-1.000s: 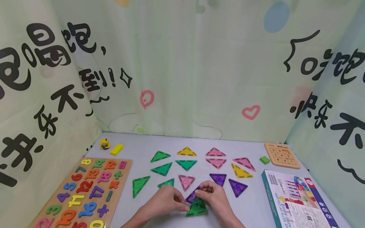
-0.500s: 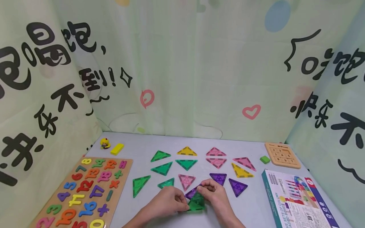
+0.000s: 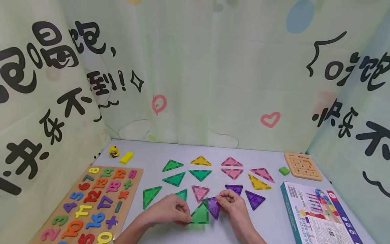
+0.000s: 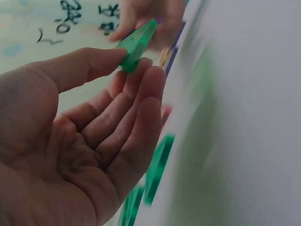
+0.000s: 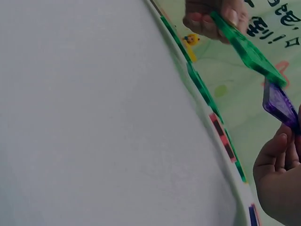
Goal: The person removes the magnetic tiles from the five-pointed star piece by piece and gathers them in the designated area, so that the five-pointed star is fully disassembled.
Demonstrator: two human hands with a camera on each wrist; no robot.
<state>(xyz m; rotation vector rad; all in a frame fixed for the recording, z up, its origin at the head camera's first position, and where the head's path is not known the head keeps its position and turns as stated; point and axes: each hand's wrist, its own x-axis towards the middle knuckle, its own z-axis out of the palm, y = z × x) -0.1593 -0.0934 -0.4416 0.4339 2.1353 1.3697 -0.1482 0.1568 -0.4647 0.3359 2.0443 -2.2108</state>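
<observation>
forearms reach in from the near desk (image 3: 268, 220) edge. left hand (image 3: 169, 210) pinches the green triangle (image 3: 200, 214) between thumb and curled fingers; right hand (image 3: 233, 205) pinches the purple triangle (image 3: 214, 207), both tiles raised edge to edge. beyond lie loose triangles (image 3: 201, 174).

A pale grey desk (image 3: 170, 234) carries the spread. At its left lies a wooden number board (image 3: 91, 203) filled with coloured numerals; behind that sit a small yellow figure (image 3: 113, 151) and a yellow block (image 3: 126, 158). Across the middle lie flat triangle tiles: green ones (image 3: 173, 178), a yellow one (image 3: 200, 161), pink ones (image 3: 232, 167) and purple ones (image 3: 254, 199). At the right are a green block (image 3: 284, 170), a wooden sliding puzzle (image 3: 303, 165) and a printed box (image 3: 317, 211).
</observation>
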